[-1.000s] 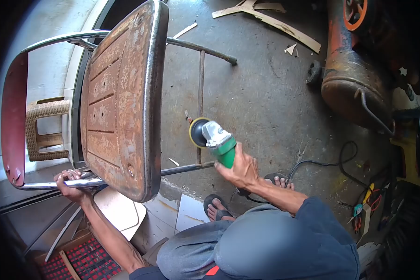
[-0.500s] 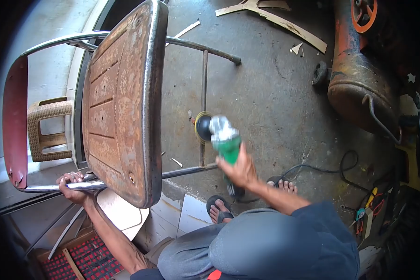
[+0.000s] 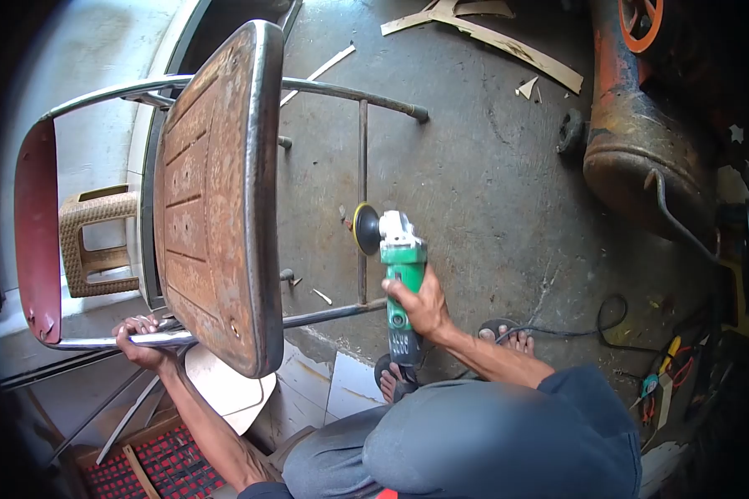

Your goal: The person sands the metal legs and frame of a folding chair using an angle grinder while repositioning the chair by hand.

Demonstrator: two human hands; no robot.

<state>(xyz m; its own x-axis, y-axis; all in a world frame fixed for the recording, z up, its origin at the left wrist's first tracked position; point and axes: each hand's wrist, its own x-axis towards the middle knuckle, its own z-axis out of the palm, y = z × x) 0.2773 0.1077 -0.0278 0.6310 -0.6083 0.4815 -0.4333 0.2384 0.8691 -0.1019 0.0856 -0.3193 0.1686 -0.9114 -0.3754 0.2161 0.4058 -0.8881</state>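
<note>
A metal chair (image 3: 212,191) lies on its side, with a rusty seat pan, chromed tube frame and dark red backrest (image 3: 37,233). My left hand (image 3: 146,341) is closed around the frame's lower tube, near the backrest. In my right hand (image 3: 424,303) is a green angle grinder (image 3: 405,279), gripped by its body. Its black and yellow disc (image 3: 366,229) stands upright in front of the crossbar between the chair legs, to the right of the seat. Whether the disc touches the bar I cannot tell.
A brown plastic stool (image 3: 75,249) stands behind the chair. At right sits a rusty tank (image 3: 641,175) with an orange wheel (image 3: 641,25). A black cable (image 3: 607,316) crosses the floor near my foot. Pliers (image 3: 649,387) lie at lower right; wood offcuts (image 3: 516,54) lie at the top.
The chair's seat and backrest have shifted slightly, the seat's top edge now lower and turned. The grinder has swung more upright, its disc a little to the right. My left hand keeps its hold.
</note>
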